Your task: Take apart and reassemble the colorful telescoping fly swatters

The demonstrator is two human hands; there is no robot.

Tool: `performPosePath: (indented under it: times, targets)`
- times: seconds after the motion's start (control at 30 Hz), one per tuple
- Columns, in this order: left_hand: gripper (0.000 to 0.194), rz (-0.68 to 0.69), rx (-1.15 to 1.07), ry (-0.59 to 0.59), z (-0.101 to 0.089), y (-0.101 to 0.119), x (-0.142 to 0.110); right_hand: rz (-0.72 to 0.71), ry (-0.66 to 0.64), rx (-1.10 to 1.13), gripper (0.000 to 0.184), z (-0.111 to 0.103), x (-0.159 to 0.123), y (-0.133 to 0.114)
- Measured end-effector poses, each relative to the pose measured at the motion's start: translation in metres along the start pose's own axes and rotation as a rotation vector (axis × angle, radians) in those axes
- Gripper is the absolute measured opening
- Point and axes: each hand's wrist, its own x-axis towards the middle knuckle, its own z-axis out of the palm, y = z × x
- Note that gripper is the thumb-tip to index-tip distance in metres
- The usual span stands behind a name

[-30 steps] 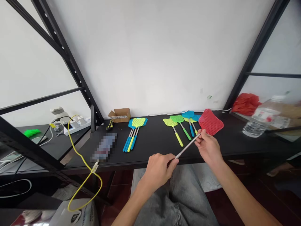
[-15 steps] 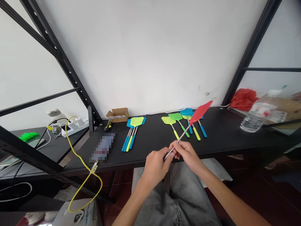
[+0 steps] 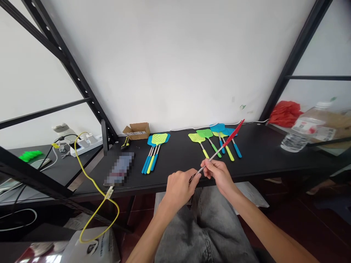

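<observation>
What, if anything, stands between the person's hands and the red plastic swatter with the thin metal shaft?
Nothing visible does: the left hand grips the red swatter low on its shaft, and the right hand pinches it higher up. The blue-handled plastic swatter lies beyond, not between.

Red swatter (image 3: 233, 133) now nearly edge-on, hands (image 3: 221, 176) closer together along its shaft (image 3: 215, 155)
</observation>
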Motion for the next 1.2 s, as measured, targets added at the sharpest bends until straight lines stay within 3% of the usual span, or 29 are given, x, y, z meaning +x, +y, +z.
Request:
performPosePath:
  times: [0.17,0.4,0.6,0.83,0.97,1.2]
  targets:
    - [0.043,0.001,0.076,-0.019,0.001,-0.005,0.001,-0.007,0.104,0.051,0.046,-0.011,0.009,-0.001]
    - [0.043,0.044,0.117,-0.051,-0.001,-0.015,0.001,-0.022,0.274,0.14,0.042,-0.047,0.028,-0.011]
    - [0.045,0.089,0.088,-0.063,-0.006,-0.021,0.002,-0.075,0.339,0.151,0.04,-0.072,0.035,-0.018]
    - [0.044,0.093,0.043,-0.057,-0.004,-0.022,-0.001,-0.094,0.352,0.147,0.039,-0.08,0.036,-0.017]
    - [0.044,0.082,-0.017,-0.061,-0.003,-0.016,-0.001,-0.11,0.275,0.15,0.038,-0.067,0.031,-0.019]
    - [0.04,0.038,-0.075,-0.037,-0.001,-0.003,0.0,-0.008,-0.162,-0.07,0.045,-0.016,0.006,-0.007]
